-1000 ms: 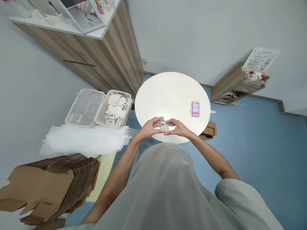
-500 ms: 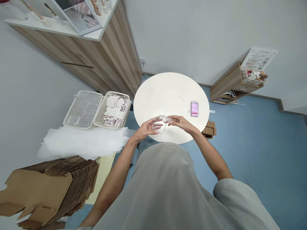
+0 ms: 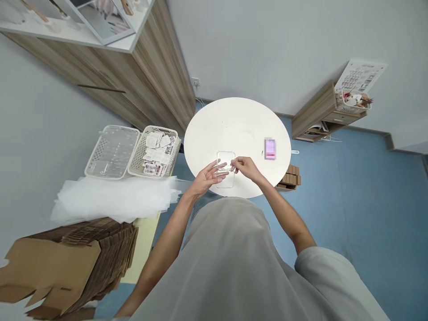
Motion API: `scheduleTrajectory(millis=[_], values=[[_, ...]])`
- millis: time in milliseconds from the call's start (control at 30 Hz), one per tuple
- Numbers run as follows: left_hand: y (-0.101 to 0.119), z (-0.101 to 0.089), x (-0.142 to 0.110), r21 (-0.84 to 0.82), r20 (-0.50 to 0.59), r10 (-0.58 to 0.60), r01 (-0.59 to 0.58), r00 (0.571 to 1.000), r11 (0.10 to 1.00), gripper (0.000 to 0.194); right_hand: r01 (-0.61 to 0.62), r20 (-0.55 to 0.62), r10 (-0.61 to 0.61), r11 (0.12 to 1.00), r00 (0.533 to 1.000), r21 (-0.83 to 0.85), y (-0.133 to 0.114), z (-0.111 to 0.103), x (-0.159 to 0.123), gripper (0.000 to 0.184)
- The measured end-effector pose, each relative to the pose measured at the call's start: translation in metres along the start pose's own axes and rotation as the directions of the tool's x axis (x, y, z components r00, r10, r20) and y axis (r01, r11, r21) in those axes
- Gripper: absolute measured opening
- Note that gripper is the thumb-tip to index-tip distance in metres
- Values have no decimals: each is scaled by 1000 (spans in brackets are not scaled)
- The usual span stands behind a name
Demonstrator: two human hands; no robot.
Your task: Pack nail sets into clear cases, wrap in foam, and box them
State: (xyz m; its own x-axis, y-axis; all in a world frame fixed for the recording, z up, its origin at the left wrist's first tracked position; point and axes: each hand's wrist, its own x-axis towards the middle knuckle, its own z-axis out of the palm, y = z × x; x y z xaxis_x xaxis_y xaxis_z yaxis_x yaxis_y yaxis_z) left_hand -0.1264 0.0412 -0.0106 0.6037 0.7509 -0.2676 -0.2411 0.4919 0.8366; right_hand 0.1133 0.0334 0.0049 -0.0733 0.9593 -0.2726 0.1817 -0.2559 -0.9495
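Note:
A small clear plastic box (image 3: 226,179) with rounded corners lies unfolded above the near part of the white round table (image 3: 234,120). One half stands toward the far side and the other toward my body, with a fold line between them. My left hand (image 3: 204,180) holds it from the left, thumb and stretched fingers around and behind the clear plastic, so the fingers show through. At the right end of the fold, my right hand (image 3: 246,168) pinches the edge between thumb and fingers. I see nothing inside the box.
A phone-like device (image 3: 270,149) lies at the table's right. To the left are white baskets (image 3: 132,167) of cards and clear plastic pieces, white translucent sheets (image 3: 113,200) and stacked flat cardboard boxes (image 3: 60,263). Small brown boxes (image 3: 290,177) stand beyond the table's right edge.
The clear box was bunched between both hands, then partly spread; now its two halves lie unfolded. My right fingers have shifted to a pinch at the fold, and the view has moved slightly.

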Motion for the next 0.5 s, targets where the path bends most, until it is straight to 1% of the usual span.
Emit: scheduleTrajectory(millis=[133,200,267,333,400,433,500], values=[[-1,-3,-4,-41,-60,-3,1,998,999,87,-20,20,21,999,1000,-31,5,10,5,53],[-2,-8,-10,-69,-116,-18,10,993,998,81,-34,46,36,998,998,-47,10,18,12,55],[-5,-17,-19,-106,-198,-31,10,980,994,73,-42,64,45,998,997,-48,16,27,22,56],[-8,-30,-32,-149,-299,-36,-9,954,989,66,-52,68,55,998,996,-44,25,37,37,54],[-11,-46,-48,-185,-396,-38,-39,917,982,61,-66,59,71,994,996,-86,37,48,56,47],[-14,-53,-57,-197,-440,-40,-53,897,979,59,-75,54,83,988,995,-137,45,54,67,42],[-18,-67,-76,-222,-523,-50,-78,851,972,56,-91,43,108,951,993,-296,61,67,89,29]])
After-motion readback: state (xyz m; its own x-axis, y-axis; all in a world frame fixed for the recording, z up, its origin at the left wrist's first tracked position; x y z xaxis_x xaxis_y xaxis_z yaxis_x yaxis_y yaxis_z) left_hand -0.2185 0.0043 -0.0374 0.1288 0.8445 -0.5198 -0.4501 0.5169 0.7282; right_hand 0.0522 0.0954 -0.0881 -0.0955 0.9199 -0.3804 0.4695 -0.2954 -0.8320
